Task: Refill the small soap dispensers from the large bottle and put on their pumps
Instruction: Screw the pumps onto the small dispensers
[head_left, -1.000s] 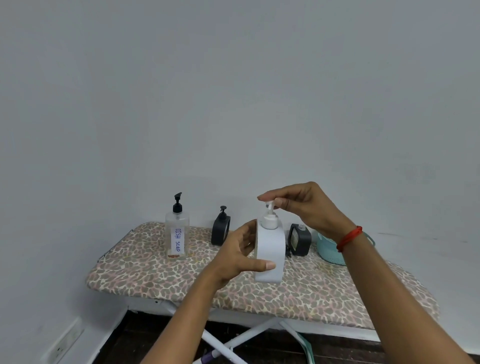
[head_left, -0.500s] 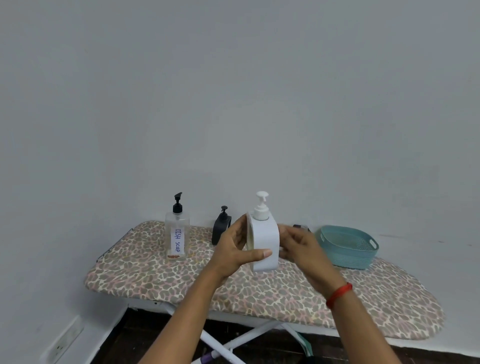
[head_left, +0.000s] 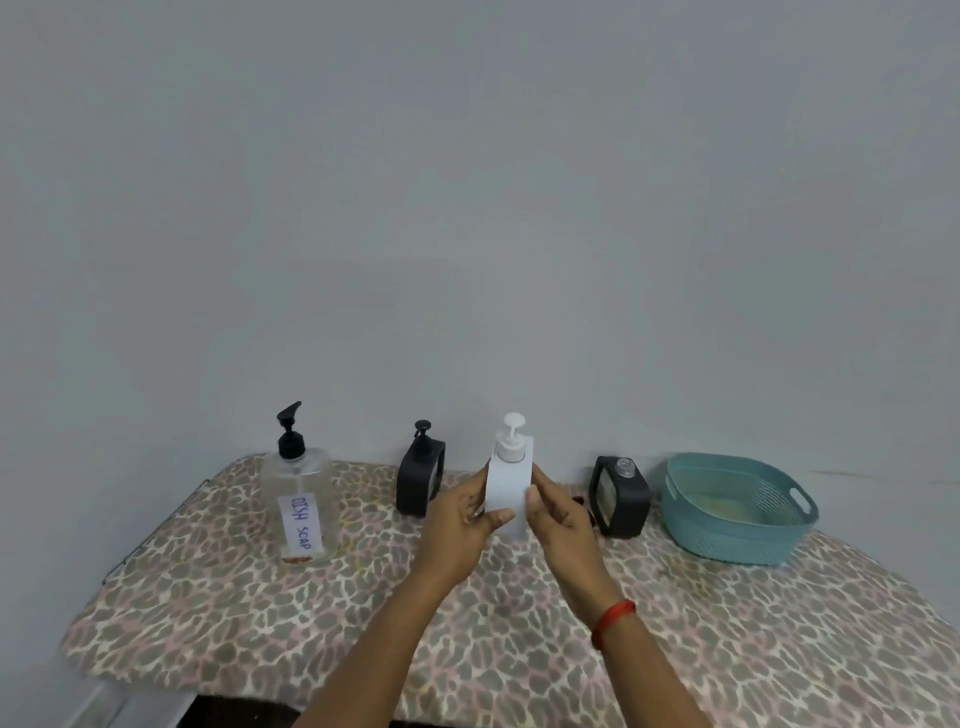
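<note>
A small white soap dispenser (head_left: 510, 480) with its white pump on stands upright between my hands, low over the board. My left hand (head_left: 460, 525) grips its left side, thumb across the front. My right hand (head_left: 558, 517) holds its right side. A large clear bottle (head_left: 298, 512) labelled DISH SOAP, with a black pump, stands at the left. A black dispenser (head_left: 420, 480) with a pump stands behind my left hand. Another black dispenser (head_left: 621, 496) without a pump sits right of my hands.
Everything rests on an ironing board (head_left: 519, 639) with a leopard-print cover, set against a grey wall. A teal plastic basket (head_left: 737, 506) stands at the right. The board's front edge runs along the bottom of the view.
My right hand left the white pump's top and came down to the dispenser's right side. Both hands lowered the dispenser toward the board. The camera tilted down.
</note>
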